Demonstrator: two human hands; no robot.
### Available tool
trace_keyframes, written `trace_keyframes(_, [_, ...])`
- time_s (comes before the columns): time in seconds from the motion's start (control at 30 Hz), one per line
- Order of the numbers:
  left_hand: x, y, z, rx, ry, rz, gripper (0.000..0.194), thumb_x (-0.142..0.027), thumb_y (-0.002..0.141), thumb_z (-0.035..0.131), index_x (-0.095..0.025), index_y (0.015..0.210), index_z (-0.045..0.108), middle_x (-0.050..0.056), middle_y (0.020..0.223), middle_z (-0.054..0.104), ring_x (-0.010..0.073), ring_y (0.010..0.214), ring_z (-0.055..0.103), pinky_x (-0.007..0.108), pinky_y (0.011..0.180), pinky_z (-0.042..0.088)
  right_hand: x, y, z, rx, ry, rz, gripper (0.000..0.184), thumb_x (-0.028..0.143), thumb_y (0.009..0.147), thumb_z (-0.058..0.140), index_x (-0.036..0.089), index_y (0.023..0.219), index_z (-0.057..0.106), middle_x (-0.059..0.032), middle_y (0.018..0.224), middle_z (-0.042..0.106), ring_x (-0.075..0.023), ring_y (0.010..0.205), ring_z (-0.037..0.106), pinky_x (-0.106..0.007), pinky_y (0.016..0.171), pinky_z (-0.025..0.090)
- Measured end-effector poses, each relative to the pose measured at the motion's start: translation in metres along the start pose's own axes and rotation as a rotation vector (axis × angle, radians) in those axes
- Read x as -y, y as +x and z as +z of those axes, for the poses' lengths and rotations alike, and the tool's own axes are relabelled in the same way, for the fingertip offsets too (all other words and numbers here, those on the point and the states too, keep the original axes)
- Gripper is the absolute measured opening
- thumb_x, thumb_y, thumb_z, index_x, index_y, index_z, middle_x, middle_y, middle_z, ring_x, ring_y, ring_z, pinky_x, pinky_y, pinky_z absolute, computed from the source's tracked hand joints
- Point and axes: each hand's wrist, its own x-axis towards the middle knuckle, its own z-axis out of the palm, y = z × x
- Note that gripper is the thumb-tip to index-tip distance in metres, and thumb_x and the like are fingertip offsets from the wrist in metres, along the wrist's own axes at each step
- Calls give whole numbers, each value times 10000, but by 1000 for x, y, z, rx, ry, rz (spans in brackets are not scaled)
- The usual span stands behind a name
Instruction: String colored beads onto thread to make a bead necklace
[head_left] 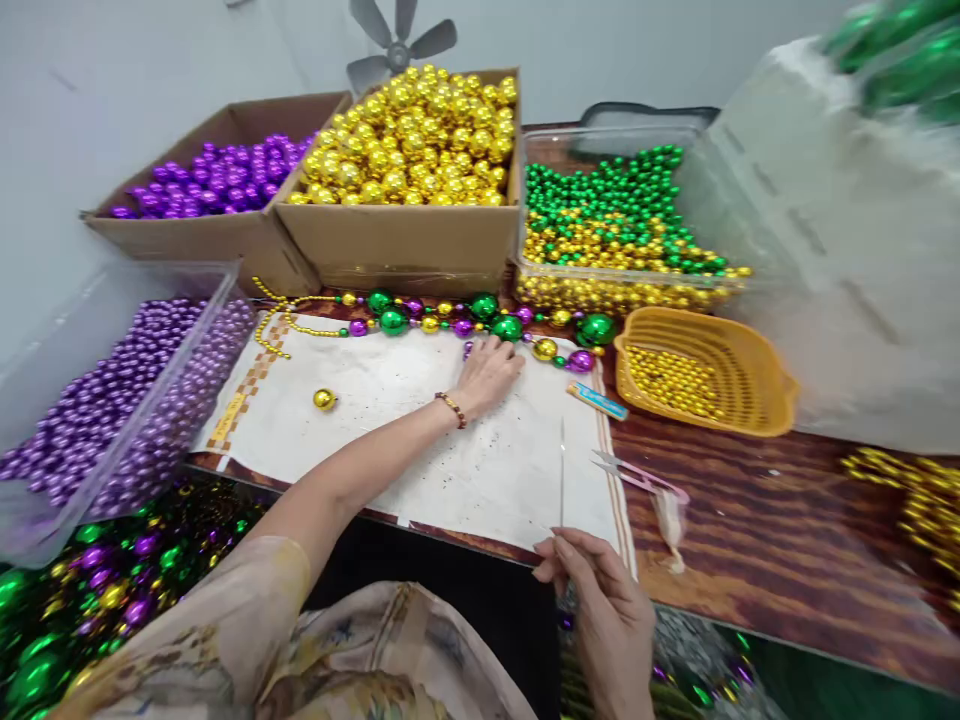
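My left hand (491, 378) reaches over the white cloth (420, 450), fingers curled down just in front of a strand of beads (394, 320). What lies under those fingers is hidden. A purple bead (468, 349) shows beside them. The strand mixes large green, purple and gold beads with smaller ones. My right hand (600, 610), at the near edge of the cloth, pinches a long thin needle (563, 475) that points away from me. One loose gold bead (324, 399) sits on the cloth's left part.
Behind stand cardboard boxes of purple beads (217, 175) and gold beads (409, 140), plus a clear bin (637, 268) of green and gold ones. Purple beads fill a left bin (214, 310). Rightward are a yellow basket (776, 400), pink-handled snips (637, 477) and a blue packet (598, 400).
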Motion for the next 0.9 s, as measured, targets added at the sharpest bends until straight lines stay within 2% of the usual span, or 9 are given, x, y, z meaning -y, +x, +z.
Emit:
trace_keyframes(0.1, [3,-2,3,-28,0,-3,276,-193,1017,424,-167,1088,690,120,1119,662,288,1117,515,426,901,365,-4,2,3,-11,-51,17,374,487,767,805,153,904,707,-81,755,725,-146,576,634,-223,520,492])
trace_keyframes(0.2, [7,-9,-4,-66,-57,-60,267,-190,1005,448,-157,1162,661,120,1131,670,283,1127,517,415,920,373,-4,3,9,14,-63,15,383,498,777,790,149,912,706,-80,746,718,-149,574,634,-222,509,484])
trace_keyframes(0.3, [12,-19,-14,-84,-201,-121,211,-164,968,506,-150,1080,683,125,1114,686,286,1133,523,421,950,374,0,4,15,55,-48,-10,366,491,795,768,146,898,700,-75,716,705,-147,547,630,-217,485,462])
trace_keyframes(0.37, [19,-25,-20,-128,-415,-188,151,-142,921,568,-164,993,699,113,1092,697,277,1117,541,422,965,380,2,5,17,83,-34,-29,336,469,813,752,149,896,693,-67,710,699,-143,533,632,-214,479,454])
trace_keyframes(0.47, [26,-33,-31,-185,-1021,-375,104,-155,887,610,-169,925,706,83,994,708,212,959,607,354,858,444,4,8,19,101,-21,-65,285,432,856,712,155,916,685,-50,705,689,-132,525,626,-211,482,458])
trace_keyframes(0.53, [27,-42,-41,-131,-1490,-483,116,-203,897,618,-156,933,718,75,958,706,157,841,628,291,757,461,6,8,20,103,-30,-92,259,413,880,688,159,930,685,-31,676,670,-122,514,613,-208,483,464])
trace_keyframes(0.6, [23,-53,-53,-45,-1834,-528,156,-251,888,664,-148,983,733,71,967,709,122,797,641,252,723,474,9,8,22,117,-59,-121,241,399,900,666,162,940,689,-10,637,642,-114,500,595,-205,485,468])
trace_keyframes(0.7, [12,-67,-69,12,-2050,-560,190,-289,856,741,-157,992,738,56,927,715,107,769,660,236,719,504,15,7,27,156,-117,-178,234,385,925,630,163,953,698,12,595,604,-108,486,573,-208,486,463])
trace_keyframes(0.9, [-5,-80,-86,14,-2138,-714,119,-277,915,687,-161,890,700,36,850,714,111,738,681,245,714,536,24,5,34,174,-214,-243,234,370,946,598,166,976,709,30,556,566,-104,463,530,-221,478,430])
